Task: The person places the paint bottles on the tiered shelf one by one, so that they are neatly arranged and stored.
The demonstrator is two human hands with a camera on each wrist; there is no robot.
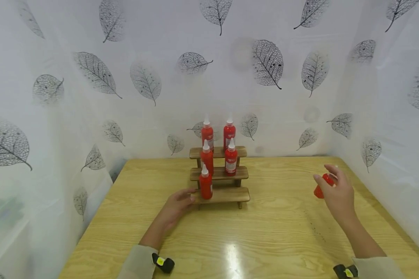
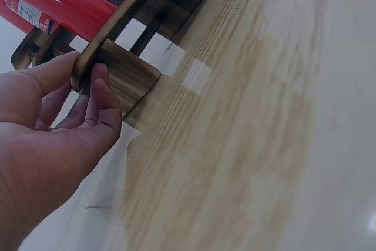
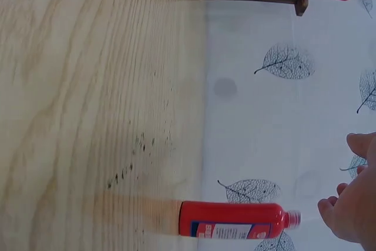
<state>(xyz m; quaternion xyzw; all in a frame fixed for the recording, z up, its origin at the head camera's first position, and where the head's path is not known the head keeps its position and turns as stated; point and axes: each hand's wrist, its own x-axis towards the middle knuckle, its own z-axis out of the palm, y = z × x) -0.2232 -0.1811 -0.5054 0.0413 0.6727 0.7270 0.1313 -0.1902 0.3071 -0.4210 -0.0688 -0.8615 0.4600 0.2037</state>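
A three-tier wooden stand (image 1: 227, 195) is at the table's middle, with several red squeeze bottles with pointed white nozzles upright on its steps. One such bottle (image 1: 206, 186) occupies the left part of the lowest step. My left hand (image 1: 176, 207) pinches that step's left end; in the left wrist view the thumb is on top and the fingers are underneath. Off to the right, another red bottle (image 3: 229, 211) stands upright on the table, its short pale neck showing no pointed nozzle. My right hand (image 3: 355, 204) hovers beyond its top, fingers loosely bent, apart from it.
The light wood table (image 1: 272, 232) spans the space between both hands. A white leaf-print curtain (image 1: 230, 97) encloses its back and sides. Small dark marks (image 3: 126, 168) lie on the tabletop near the right bottle.
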